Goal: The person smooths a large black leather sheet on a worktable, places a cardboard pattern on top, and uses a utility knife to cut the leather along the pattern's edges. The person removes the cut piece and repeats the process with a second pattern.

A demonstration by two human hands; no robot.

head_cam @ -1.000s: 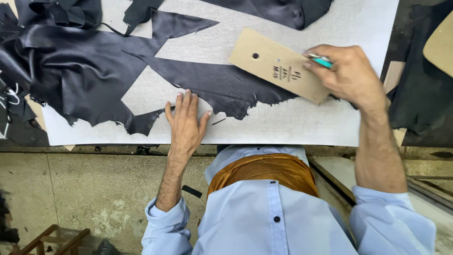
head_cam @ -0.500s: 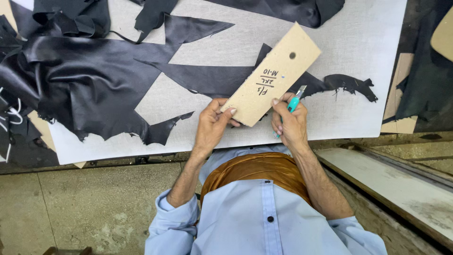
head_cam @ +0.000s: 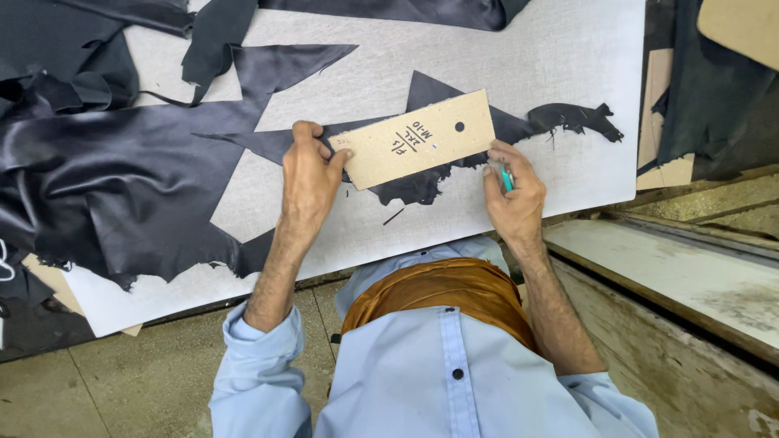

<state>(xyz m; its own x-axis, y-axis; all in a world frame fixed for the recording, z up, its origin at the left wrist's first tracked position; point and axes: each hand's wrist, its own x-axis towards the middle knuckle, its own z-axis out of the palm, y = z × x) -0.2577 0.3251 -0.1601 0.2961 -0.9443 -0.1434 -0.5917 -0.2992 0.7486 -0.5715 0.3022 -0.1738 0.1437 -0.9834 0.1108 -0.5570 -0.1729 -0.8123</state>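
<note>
Flat on the black leather scrap (head_cam: 422, 182) lies a stiff, light cardboard template (head_cam: 418, 139). Left hand (head_cam: 308, 174) pinches its left end; right hand (head_cam: 513, 191), clenched round a teal-handled tool (head_cam: 507, 178), steadies its right edge. Leather looks limp, likely slippery; best held by pressing down through the card.

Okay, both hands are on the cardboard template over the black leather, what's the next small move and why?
Probably press the cardboard template flat with the left hand, then bring the teal tool in the right hand to its edge: it already lies on the black leather.
</note>
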